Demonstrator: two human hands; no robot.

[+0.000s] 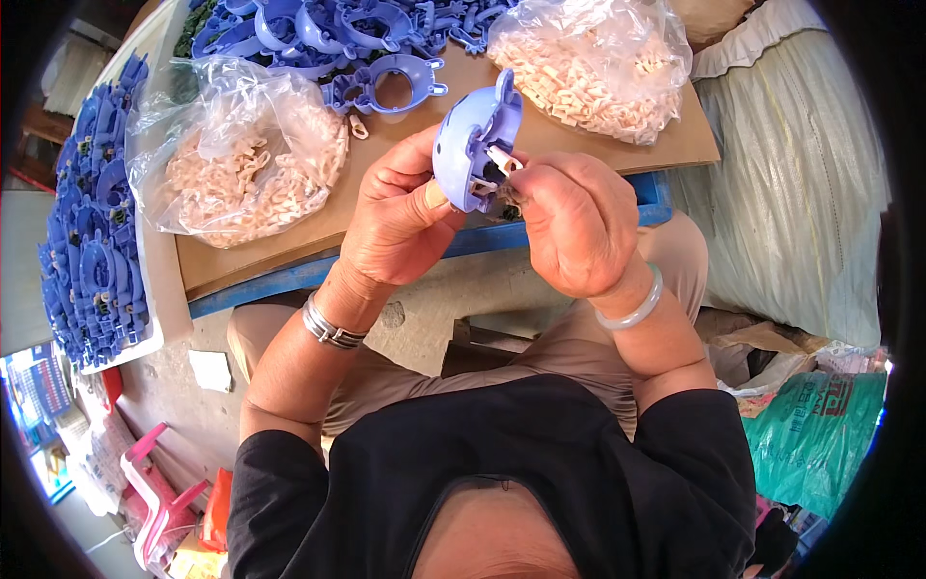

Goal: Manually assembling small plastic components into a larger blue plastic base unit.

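My left hand [400, 198] is closed around a blue rounded plastic shell [461, 145], its hollow side turned to the right. My right hand [579, 217] pinches a small cream-coloured plastic piece [505, 161] at the shell's opening; whether it is seated inside I cannot tell. Another pale part shows at the shell's lower edge. Beyond my left hand lies an open clear bag [256, 159] of cream pieces, with one loose cream piece [358, 126] beside it. A second clear bag [598, 72] of similar pieces lies beyond my right hand.
Blue plastic parts [318, 34] are heaped at the far side of the cardboard-topped table [231, 265]. More blue parts [96, 232] fill a white tray on the left. A large woven sack [791, 174] stands right, above a green bag [810, 434]. A pink stool [159, 492] is lower left.
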